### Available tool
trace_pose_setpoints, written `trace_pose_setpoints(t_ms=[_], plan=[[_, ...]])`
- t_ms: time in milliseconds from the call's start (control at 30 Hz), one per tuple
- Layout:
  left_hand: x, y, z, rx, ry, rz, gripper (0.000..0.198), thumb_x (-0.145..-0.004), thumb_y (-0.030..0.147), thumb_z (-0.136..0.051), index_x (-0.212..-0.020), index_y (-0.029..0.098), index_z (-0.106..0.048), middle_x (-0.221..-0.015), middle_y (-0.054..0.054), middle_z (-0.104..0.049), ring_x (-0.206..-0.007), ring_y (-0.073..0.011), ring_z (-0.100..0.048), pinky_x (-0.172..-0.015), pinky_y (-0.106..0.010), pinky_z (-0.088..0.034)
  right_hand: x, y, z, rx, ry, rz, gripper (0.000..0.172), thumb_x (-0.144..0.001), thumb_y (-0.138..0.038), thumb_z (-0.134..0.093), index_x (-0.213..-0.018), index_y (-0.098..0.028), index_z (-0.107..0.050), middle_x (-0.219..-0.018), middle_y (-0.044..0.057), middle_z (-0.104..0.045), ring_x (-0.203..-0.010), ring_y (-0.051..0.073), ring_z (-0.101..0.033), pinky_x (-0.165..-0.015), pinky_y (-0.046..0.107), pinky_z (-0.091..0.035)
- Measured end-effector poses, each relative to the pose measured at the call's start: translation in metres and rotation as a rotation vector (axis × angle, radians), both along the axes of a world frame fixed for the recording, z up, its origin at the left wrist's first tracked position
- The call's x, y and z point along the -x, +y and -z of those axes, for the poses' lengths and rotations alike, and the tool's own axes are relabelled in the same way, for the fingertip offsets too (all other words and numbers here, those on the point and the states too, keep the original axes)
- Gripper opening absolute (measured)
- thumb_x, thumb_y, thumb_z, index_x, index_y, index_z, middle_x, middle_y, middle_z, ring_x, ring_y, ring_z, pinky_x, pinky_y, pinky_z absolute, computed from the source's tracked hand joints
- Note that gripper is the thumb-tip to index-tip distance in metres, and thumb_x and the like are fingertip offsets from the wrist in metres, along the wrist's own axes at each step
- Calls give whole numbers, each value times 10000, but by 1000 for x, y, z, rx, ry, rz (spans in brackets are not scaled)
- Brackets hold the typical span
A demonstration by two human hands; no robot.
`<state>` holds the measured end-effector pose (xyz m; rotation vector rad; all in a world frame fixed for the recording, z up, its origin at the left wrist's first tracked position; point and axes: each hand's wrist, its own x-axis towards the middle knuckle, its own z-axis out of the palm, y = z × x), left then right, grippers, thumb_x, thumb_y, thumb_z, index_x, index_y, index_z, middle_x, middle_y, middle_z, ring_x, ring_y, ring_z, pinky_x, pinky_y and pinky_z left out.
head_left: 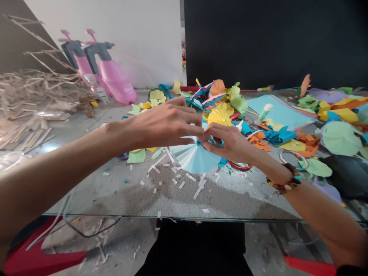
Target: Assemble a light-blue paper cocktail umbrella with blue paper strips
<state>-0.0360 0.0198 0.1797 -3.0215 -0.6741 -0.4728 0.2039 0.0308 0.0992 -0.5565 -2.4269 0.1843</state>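
Your left hand (163, 124) and right hand (230, 143) meet at the gathered centre of a pale blue pleated paper fan (195, 157), fingertips (202, 140) pinched together on the paper, which partly hides that centre. Fan is mid-table, back from the near edge of the table (172, 216), above scattered white paper strips (184, 176). Red ring (240, 167) lies just below your right hand; beaded bracelet (284, 180) on that wrist. Yellow paper fan (220, 115) sits just beyond your hands, glue stick (263, 113) further right.
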Motion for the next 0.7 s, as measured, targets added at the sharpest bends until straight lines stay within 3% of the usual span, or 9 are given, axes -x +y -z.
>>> trace_pose_setpoints(t_ms=[167,367,500,600,700], plan=[[-4,-3,3,5,38,10,244,-996,388,-490,-951,332,-723,-921,-28,-711,-867,-178,-654,-911,-397,-441,0,-2,-1,37,1,4,102,-992,-285,-558,-971,-212,-627,-927,19,-660,-738,121,-572,-632,259,-405],[1,-2,6,-37,53,17,265,-1016,306,-460,-961,330,-718,-943,-22,-711,-858,-163,-649,-929,-400,-436,-2,-3,-1,30,19,12,84,-975,-270,-578,-962,-206,-629,-912,16,-674,-674,110,-556,-628,262,-420],[5,-4,15,-94,37,-29,151,-978,355,-574,-1009,316,-716,-1011,-24,-711,-924,-180,-660,-953,-408,-431,-3,-7,2,-18,47,53,89,-969,-270,-588,-956,-198,-640,-914,23,-695,-676,114,-595,-615,265,-428],[4,-8,26,-133,-36,-98,263,-904,441,-692,-1113,282,-699,-1087,-52,-702,-983,-213,-662,-950,-408,-435,-2,-11,3,-75,46,58,95,-972,-257,-578,-969,-199,-653,-928,37,-717,-756,140,-657,-637,272,-450],[2,-12,37,-153,-69,-136,244,-904,430,-699,-1078,259,-710,-1075,-54,-707,-976,-213,-663,-935,-396,-428,-1,-15,5,-139,42,65,106,-973,-246,-570,-942,-200,-660,-895,39,-722,-747,143,-665,-629,273,-455]])
